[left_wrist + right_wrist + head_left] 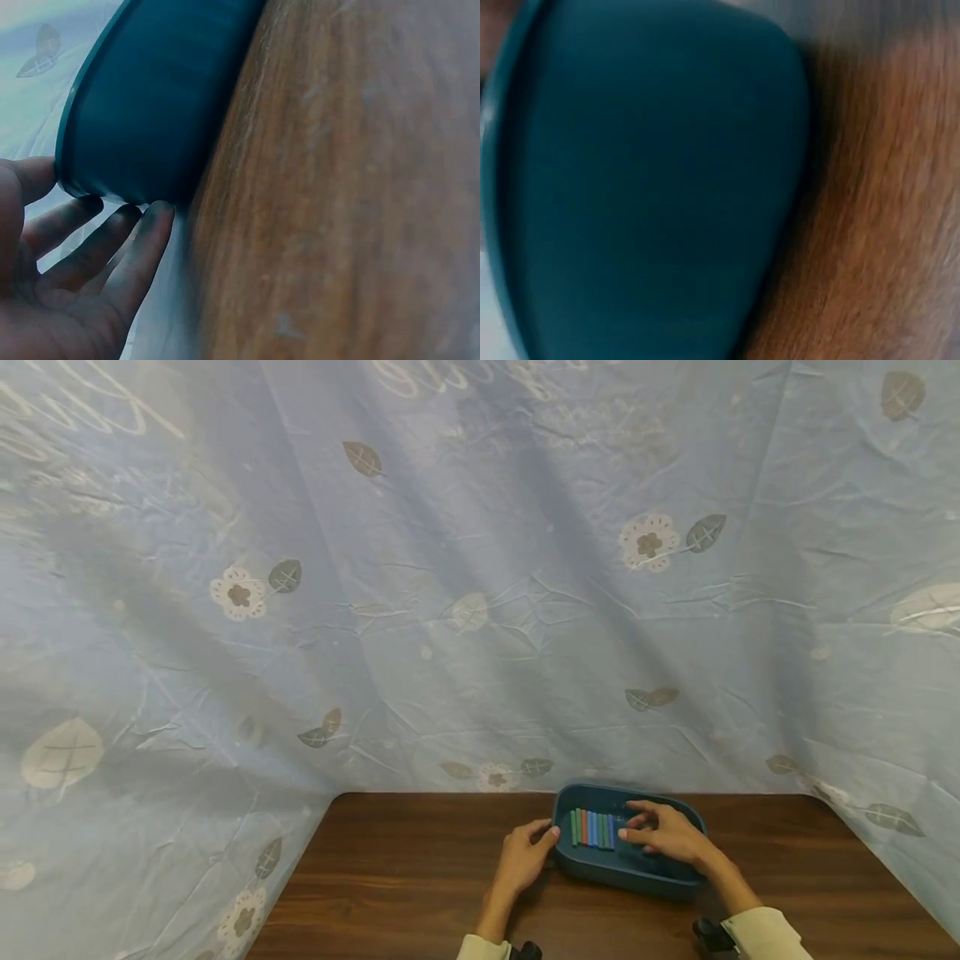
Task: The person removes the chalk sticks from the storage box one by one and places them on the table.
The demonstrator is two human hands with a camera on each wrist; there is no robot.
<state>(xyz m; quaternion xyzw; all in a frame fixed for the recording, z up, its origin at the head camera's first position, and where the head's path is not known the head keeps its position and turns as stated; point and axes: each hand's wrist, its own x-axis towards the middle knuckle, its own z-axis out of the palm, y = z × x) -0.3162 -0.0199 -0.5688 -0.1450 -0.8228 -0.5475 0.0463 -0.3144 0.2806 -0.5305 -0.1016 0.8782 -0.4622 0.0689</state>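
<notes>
A dark teal plastic tub (626,877) sits on the table. Inside its left part, several short coloured sticks (593,830), like chalks, lie side by side in a row: green, red and blue. My left hand (522,857) holds the tub's left end, thumb at the rim and fingertips against the outer wall (150,112). Over the tub's right part, my right hand (667,835) reaches in, with thumb and forefinger apart just right of the row. Nothing shows between those fingertips. In the right wrist view the tub's wall (660,172) hides most of this hand.
The brown wood-grain table (405,860) reaches back to a pale blue cloth (450,693) with leaf and flower prints, which hangs behind it and along the sides. The tub stands close to the table's back edge. Dark bands (712,935) sit at both wrists.
</notes>
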